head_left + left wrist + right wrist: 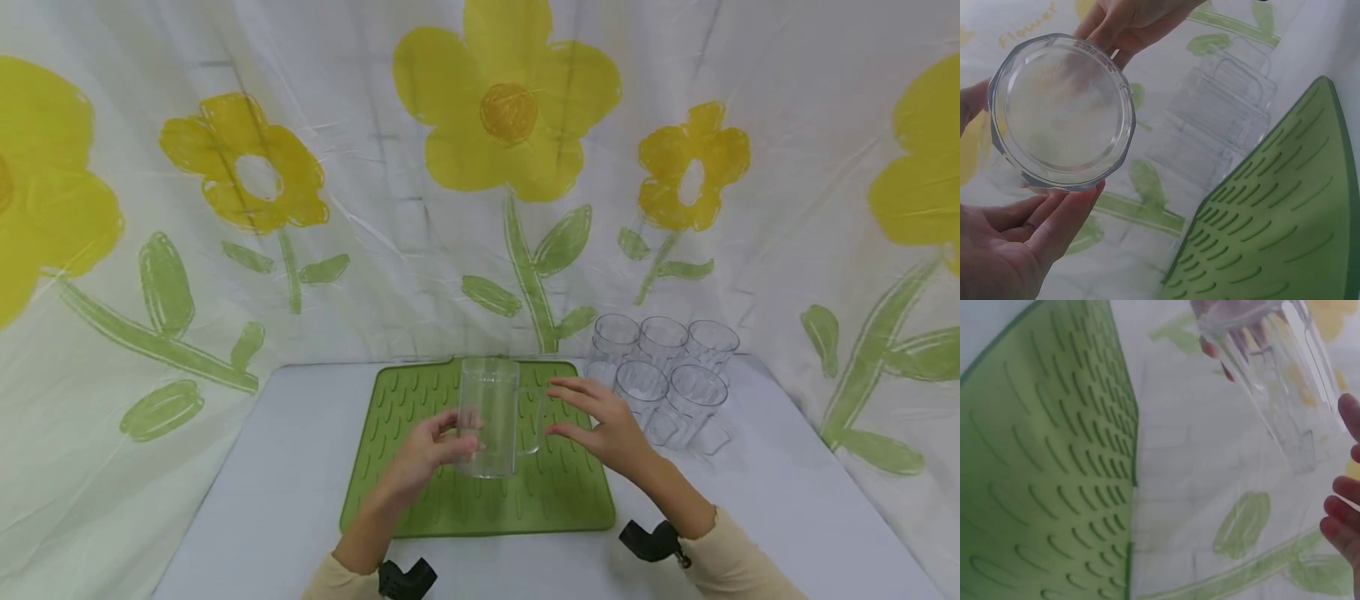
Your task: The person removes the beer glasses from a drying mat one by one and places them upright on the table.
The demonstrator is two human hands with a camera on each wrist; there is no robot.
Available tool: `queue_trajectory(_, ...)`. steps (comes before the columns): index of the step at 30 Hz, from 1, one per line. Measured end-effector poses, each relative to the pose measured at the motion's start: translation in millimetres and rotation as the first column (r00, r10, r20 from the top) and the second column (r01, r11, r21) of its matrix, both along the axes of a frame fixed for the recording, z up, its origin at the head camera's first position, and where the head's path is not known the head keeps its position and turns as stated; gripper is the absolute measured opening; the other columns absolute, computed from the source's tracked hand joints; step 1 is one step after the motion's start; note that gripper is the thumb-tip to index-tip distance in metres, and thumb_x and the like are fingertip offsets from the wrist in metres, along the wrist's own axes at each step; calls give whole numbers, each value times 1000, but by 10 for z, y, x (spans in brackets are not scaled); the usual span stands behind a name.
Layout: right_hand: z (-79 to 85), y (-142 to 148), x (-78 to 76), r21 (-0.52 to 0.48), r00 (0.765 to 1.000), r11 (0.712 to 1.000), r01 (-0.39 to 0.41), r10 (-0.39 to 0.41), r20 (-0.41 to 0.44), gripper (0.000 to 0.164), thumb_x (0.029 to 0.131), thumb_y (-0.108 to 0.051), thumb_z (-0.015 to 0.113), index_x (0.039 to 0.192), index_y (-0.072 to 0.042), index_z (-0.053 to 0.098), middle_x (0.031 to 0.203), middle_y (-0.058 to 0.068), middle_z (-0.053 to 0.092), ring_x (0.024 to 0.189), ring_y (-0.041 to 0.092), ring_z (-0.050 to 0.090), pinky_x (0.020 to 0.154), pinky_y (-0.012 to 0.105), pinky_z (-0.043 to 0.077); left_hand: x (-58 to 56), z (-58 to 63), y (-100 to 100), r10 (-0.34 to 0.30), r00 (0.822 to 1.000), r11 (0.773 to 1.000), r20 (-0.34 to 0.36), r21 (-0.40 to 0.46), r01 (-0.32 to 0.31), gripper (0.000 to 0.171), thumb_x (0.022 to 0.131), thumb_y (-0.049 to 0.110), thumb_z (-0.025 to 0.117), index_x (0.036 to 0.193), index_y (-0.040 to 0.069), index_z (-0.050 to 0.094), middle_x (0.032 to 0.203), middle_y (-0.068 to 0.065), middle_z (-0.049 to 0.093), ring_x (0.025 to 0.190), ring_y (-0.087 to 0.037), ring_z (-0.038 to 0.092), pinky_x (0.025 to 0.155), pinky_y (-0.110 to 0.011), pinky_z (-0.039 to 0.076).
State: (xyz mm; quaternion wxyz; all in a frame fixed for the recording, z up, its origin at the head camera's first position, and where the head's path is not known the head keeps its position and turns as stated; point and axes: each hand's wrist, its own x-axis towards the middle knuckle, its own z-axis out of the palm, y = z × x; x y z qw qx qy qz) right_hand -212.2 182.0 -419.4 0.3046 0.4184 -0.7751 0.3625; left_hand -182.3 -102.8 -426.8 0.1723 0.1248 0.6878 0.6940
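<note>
A clear glass mug (491, 425) is held in the air over a green ridged mat (540, 512). My left hand (431, 454) grips its left side between thumb and fingers. In the left wrist view the round base of the mug (1063, 112) faces the camera, with the fingers of the left hand (1029, 250) along its wall. My right hand (600, 421) is beside the mug's handle (538, 421), thumb and fingers spread, fingertips close to the handle. In the right wrist view, the fingers of the right hand (1344, 515) appear at the right edge, beside the mug (1272, 381).
Several more clear glass mugs (693, 392) stand grouped on the white table (277, 483), right of the mat's back corner. Behind the table hangs a white curtain (360, 250) printed with yellow flowers. A dark wrist camera (648, 540) sits by the right sleeve.
</note>
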Motion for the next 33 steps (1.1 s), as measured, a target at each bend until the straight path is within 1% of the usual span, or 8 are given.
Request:
queue_trajectory(4,24,35,-20,-38,996,999,-4,7,85,53,65,-3,85,116,-5,69,116,15,69,107,29,65,98,8,45,31,-19,17,-14,1000,1000,-6,25,14,62,90,14,67,141,-9,39,137,-29,46,103,-12,67,90,-24,54)
queue_trajectory(8,36,72,-8,-4,974,1000,22,-21,227,53,68,-2,83,118,-3,68,116,14,70,104,28,67,92,17,53,49,-55,31,-18,1000,998,-16,58,19,66,90,12,67,143,-11,35,139,-32,44,104,-11,67,91,-23,54)
queue_trajectory(13,55,115,-4,6,894,1000,14,-15,448,46,80,-6,77,123,0,64,116,16,69,103,20,69,88,37,59,75,-97,50,-8,1000,997,-29,70,10,67,86,9,70,143,-6,38,137,-26,47,107,-14,63,89,-27,57)
queue_trajectory(18,31,129,-12,-50,818,998,-40,61,572,45,84,-6,73,125,8,60,119,25,66,106,17,68,88,41,59,104,-134,75,-5,998,998,-56,68,9,71,82,5,74,143,-1,40,142,-27,45,119,-31,58,91,-30,57)
queue_trajectory(23,-10,133,8,-114,718,991,-74,132,683,48,86,-6,71,129,10,56,125,29,62,109,33,66,88,31,59,133,-163,105,-9,995,998,-103,67,16,77,77,4,78,144,4,41,142,-30,45,125,-45,52,96,-32,55)
queue_trajectory(27,-24,136,36,-160,618,984,-75,172,767,52,87,-9,71,132,9,54,129,30,59,106,13,68,85,20,58,151,-191,115,-23,989,996,-145,80,35,83,74,3,80,146,1,37,142,-29,46,129,-47,48,102,-27,51)
queue_trajectory(30,-23,132,54,-200,586,976,-82,210,783,52,87,-10,71,132,10,54,127,31,60,100,0,65,83,21,58,160,-215,115,-29,986,995,-163,86,44,86,74,3,80,147,-1,35,142,-29,45,131,-46,47,104,-24,49)
queue_trajectory(33,-27,126,66,-228,588,969,-91,237,773,50,88,-8,70,131,12,54,122,33,61,97,-2,65,82,22,59,163,-236,114,-27,982,995,-188,86,44,84,75,5,81,146,-1,36,142,-29,46,130,-43,49,103,-23,49)
